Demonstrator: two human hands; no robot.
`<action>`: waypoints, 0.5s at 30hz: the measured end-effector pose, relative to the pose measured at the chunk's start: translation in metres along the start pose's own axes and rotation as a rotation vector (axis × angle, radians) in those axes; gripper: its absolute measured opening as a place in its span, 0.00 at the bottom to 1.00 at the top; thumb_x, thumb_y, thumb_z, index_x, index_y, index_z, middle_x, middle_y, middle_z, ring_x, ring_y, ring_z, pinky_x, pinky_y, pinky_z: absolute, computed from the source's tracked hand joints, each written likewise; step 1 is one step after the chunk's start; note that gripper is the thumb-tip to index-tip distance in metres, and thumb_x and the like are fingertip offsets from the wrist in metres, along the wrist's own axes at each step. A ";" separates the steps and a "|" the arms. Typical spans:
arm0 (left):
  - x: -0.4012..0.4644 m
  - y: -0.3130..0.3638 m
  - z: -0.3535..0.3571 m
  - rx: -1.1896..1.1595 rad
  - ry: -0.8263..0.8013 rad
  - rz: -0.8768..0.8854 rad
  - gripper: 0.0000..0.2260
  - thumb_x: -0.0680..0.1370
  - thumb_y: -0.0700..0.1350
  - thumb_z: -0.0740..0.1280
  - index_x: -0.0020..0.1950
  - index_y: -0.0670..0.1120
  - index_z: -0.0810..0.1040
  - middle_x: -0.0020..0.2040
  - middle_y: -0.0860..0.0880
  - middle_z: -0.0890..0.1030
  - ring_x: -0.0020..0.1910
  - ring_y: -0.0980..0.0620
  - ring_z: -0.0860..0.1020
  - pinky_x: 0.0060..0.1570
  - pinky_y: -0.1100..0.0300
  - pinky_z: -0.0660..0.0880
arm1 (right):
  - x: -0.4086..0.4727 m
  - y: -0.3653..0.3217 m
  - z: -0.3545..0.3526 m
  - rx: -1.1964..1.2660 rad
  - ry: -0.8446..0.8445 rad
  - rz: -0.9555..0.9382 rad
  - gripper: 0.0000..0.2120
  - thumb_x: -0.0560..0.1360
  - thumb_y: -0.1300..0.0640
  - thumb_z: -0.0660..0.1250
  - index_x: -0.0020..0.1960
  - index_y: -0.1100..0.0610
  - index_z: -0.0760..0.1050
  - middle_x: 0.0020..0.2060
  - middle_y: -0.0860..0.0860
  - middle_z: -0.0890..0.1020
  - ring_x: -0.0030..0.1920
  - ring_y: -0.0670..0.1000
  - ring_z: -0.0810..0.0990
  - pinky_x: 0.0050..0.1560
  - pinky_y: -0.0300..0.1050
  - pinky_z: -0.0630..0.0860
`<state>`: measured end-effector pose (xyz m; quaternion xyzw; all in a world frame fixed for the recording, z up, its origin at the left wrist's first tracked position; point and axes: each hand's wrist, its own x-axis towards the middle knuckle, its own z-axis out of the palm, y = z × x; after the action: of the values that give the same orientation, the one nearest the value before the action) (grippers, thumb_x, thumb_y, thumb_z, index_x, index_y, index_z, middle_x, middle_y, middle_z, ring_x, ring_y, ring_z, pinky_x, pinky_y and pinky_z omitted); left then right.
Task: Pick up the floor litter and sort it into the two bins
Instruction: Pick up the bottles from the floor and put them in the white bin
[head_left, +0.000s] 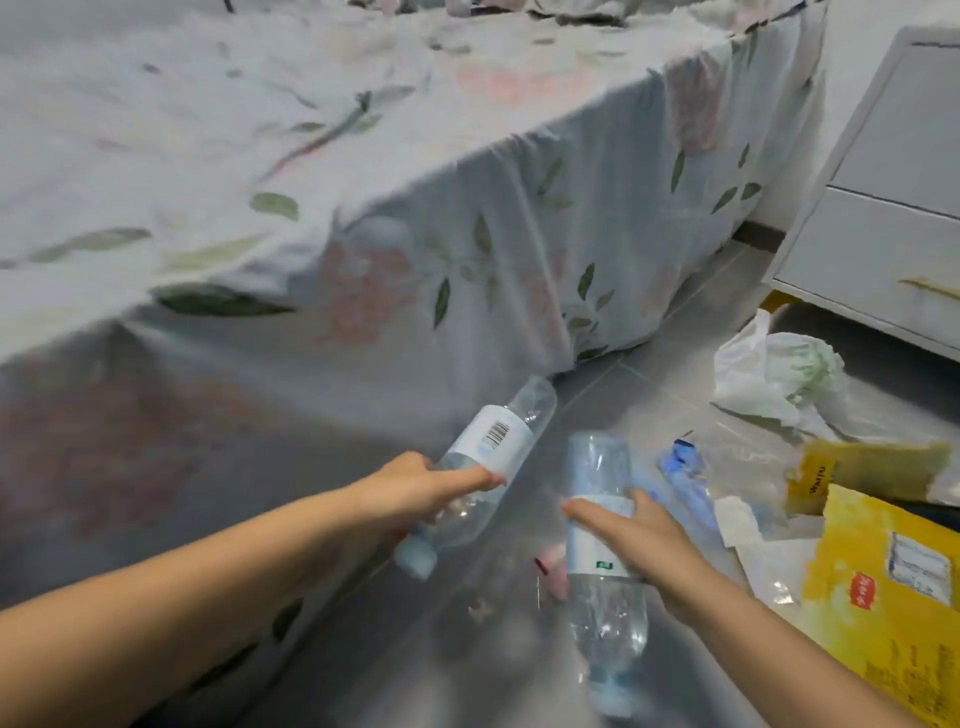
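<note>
Two clear, white-labelled plastic bottles, left bottle (483, 467) in left hand (421, 488), right bottle (602, 561) in right hand (649, 545).

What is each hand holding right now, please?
Left hand: holding a clear plastic bottle with barcode label.
Right hand: holding a second clear plastic bottle.

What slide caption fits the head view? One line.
Each hand, left and right, holds a clear plastic bottle beside the bed.

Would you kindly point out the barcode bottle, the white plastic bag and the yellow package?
barcode bottle (491, 441): head view, on its white label.
white plastic bag (774, 376): head view, crumpled middle.
yellow package (883, 587): head view, printed face.
</note>
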<state>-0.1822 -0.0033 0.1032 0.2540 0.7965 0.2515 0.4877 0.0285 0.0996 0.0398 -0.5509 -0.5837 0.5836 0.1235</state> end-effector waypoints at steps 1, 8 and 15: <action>-0.027 -0.011 -0.014 -0.060 0.006 -0.019 0.30 0.60 0.66 0.74 0.50 0.44 0.83 0.35 0.50 0.79 0.28 0.53 0.74 0.30 0.66 0.69 | -0.013 -0.014 0.015 0.004 -0.057 -0.007 0.28 0.55 0.36 0.76 0.48 0.51 0.78 0.41 0.48 0.85 0.43 0.50 0.85 0.49 0.50 0.82; -0.207 -0.095 -0.073 -0.351 0.244 -0.128 0.36 0.52 0.67 0.75 0.51 0.44 0.83 0.38 0.49 0.83 0.33 0.51 0.79 0.36 0.59 0.75 | -0.114 -0.084 0.107 0.022 -0.441 -0.162 0.34 0.50 0.35 0.79 0.48 0.54 0.79 0.37 0.49 0.85 0.37 0.50 0.83 0.41 0.48 0.81; -0.349 -0.189 -0.090 -0.488 0.528 -0.216 0.30 0.53 0.68 0.77 0.42 0.47 0.82 0.27 0.56 0.80 0.26 0.61 0.77 0.27 0.69 0.70 | -0.206 -0.106 0.185 -0.071 -0.707 -0.313 0.32 0.51 0.34 0.78 0.47 0.51 0.78 0.40 0.50 0.85 0.40 0.50 0.84 0.43 0.48 0.79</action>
<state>-0.1559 -0.3843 0.2426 -0.0290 0.8336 0.4378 0.3355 -0.0953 -0.1329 0.1759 -0.2237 -0.6870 0.6912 -0.0169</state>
